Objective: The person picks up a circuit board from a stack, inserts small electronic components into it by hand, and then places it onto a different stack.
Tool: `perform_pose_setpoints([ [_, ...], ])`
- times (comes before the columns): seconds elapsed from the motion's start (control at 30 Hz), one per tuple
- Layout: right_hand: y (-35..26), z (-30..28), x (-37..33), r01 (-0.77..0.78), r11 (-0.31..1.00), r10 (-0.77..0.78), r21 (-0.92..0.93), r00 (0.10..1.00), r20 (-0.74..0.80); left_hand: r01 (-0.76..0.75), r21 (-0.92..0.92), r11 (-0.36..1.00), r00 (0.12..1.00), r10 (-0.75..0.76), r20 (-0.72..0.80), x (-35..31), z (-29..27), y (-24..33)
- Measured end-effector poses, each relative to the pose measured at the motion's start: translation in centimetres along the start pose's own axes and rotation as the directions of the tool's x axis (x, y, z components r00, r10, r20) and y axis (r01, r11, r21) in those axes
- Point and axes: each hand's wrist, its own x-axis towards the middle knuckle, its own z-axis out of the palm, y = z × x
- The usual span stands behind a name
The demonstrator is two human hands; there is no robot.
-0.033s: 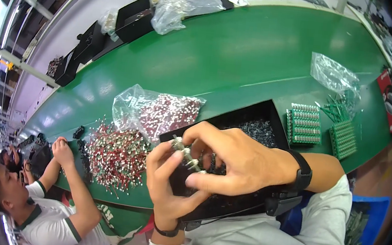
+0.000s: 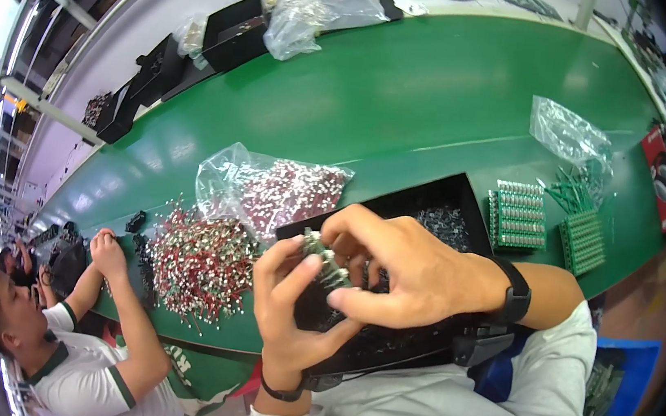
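Above a black tray (image 2: 465, 202), both hands meet on a small green circuit board strip (image 2: 325, 261) with silvery metal parts along it. Its left end is pinched between the thumb and fingers of my left hand (image 2: 282, 305). My right hand (image 2: 416, 275) curls over the other end, thumb low and fingertips behind the strip; its inner fingers are partly hidden. Small dark and clear pieces (image 2: 442, 224) lie in the tray beneath my hands.
Left of the tray are a pile of red-and-white wired parts (image 2: 203, 267) and a clear bag (image 2: 293, 195) of similar parts. Stacked green boards (image 2: 521, 217) and another board panel (image 2: 584, 241) stand right. A co-worker (image 2: 79, 343) sits at the left; a blue bin (image 2: 618, 405) is lower right.
The strip has turned a little between my fingers, showing more of its green side. My hands stay close together over the tray, and the whole view has shifted slightly.
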Motion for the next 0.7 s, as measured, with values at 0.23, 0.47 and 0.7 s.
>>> perform_pose_setpoints([
  [0.23, 0.6, -0.5, 0.6, 0.061, 0.896, -0.033, 0.440, 0.997, -0.070, -0.104, -0.311, 0.945, 0.976, 0.038, -0.212, 2.5, -2.5, -0.2],
  [0.47, 1.2, -0.6, 0.3, 0.268, 0.860, -0.194, 0.434, 0.959, -0.207, 0.411, -0.709, 0.573, 0.879, -0.042, 0.475, 6.7, -2.1, -0.2],
  [0.7, 0.1, -0.8, -0.4, 0.199, 0.979, -0.167, 0.051, 0.917, -0.362, 0.593, -0.714, 0.371, 0.796, -0.139, 0.589, 7.0, 0.5, -1.5],
])
